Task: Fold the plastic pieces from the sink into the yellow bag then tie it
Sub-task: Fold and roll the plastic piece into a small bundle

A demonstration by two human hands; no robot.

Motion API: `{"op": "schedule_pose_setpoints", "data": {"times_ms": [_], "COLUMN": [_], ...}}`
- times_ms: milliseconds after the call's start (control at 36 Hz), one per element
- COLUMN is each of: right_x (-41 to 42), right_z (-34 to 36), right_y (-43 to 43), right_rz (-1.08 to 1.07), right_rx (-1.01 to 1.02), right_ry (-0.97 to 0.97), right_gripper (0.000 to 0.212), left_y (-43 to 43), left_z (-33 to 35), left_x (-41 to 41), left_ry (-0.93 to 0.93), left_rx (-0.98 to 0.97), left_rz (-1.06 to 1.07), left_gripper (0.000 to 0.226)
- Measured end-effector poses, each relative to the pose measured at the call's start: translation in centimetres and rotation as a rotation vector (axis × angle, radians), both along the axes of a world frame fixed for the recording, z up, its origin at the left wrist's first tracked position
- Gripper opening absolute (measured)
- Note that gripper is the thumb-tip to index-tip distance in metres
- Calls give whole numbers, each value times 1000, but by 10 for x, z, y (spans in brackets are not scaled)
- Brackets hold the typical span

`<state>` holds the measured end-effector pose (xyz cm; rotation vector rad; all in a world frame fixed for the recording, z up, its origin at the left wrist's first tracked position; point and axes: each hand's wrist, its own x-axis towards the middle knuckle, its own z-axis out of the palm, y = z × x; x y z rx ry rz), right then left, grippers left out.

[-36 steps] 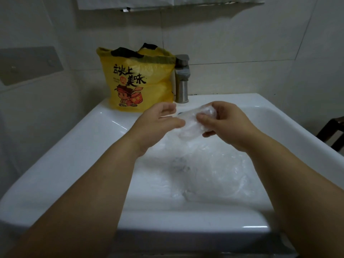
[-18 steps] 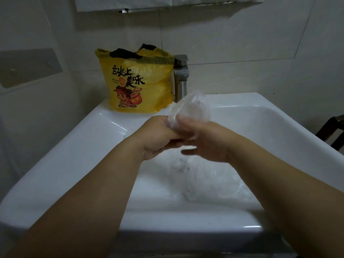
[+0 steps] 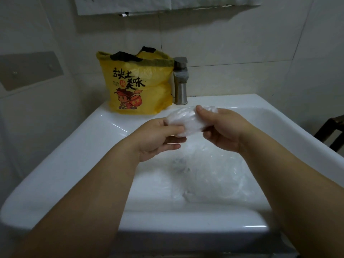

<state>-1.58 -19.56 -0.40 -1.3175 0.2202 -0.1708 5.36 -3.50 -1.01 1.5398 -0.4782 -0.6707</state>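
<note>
1. Both of my hands hang over the sink [image 3: 74, 155]. My left hand [image 3: 158, 135] pinches one end of a wad [image 3: 184, 121], thumb on top and fingers beneath. My right hand [image 3: 223, 131] is curled round the other end.
2. The wad is thin clear film folded into a long, crinkled roll, milky where the layers stack. It is held in the air between the hands.
3. Under the right hand, loose plastic [image 3: 214, 174] lies in the basin, glossy and creased. The drain [image 3: 179, 164] is only a dark blur at its edge.
4. Beyond the left hand, the bag [image 3: 137, 86] stands upright on the sink's back ledge. It is soft yellow plastic with black bands at the rim, black characters and a cartoon figure.
5. The tap [image 3: 181, 81] stands beyond the wad, just beside the bag. It is a brushed metal post with a blocky head. I cannot tell whether it touches the bag.
6. The sink is white, glazed and rectangular with rounded corners. My forearms cover parts of its near rim.
7. The walls are large pale tiles. A grey plate [image 3: 31, 69] is fixed well left of the left hand, and a dark chair [image 3: 333, 131] shows well right of the right hand.
</note>
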Motion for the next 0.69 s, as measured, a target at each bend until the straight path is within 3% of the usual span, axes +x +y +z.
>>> {"op": "schedule_pose_setpoints", "data": {"times_ms": [167,278,528,694], "right_x": [-5,-9,-15,-15], "right_z": [3,7,14,15], "right_y": [-6,-8,-5,-3], "right_rz": [120,200,134,161], "right_rx": [-18,-9,31,-45], "right_ry": [0,-4,-134,-163], "right_gripper": [16,18,25,11], "left_y": [2,4,6,10], "left_z": [6,10,13,16], "left_x": [-2,-2,-4,-2], "left_ry": [-4,26,151,191], "left_rx": [-71,-174,-307,-303], "left_rz": [53,53,3,3], "left_gripper": [12,23,26,42]}}
